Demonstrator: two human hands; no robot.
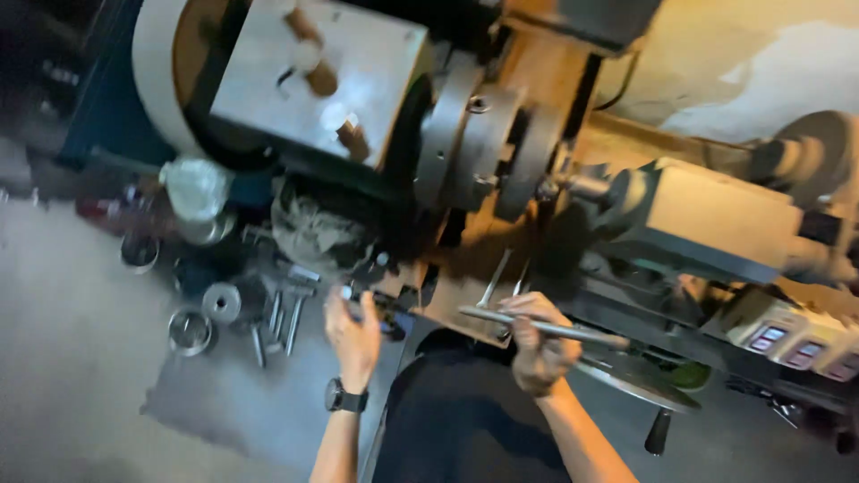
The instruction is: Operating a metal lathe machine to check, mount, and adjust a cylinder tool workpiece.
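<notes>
I look down at a metal lathe with a grey headstock [313, 72] and a round chuck [483, 148]. My right hand [535, 344] grips a long steel rod [546, 328] that lies across it, pointing left and right, just in front of the lathe carriage. My left hand [353, 333], with a dark watch on its wrist, is raised with fingers apart near small parts at the lathe's front; whether it touches one is blurred. The tailstock [707, 219] sits to the right of the chuck.
On the floor at the left lie metal rings [190, 331], a round disc [221, 301], several bolts [282, 322] and a rag [318, 228]. A handwheel [640, 380] juts out at the right. A small control box with buttons [787, 340] sits at the far right.
</notes>
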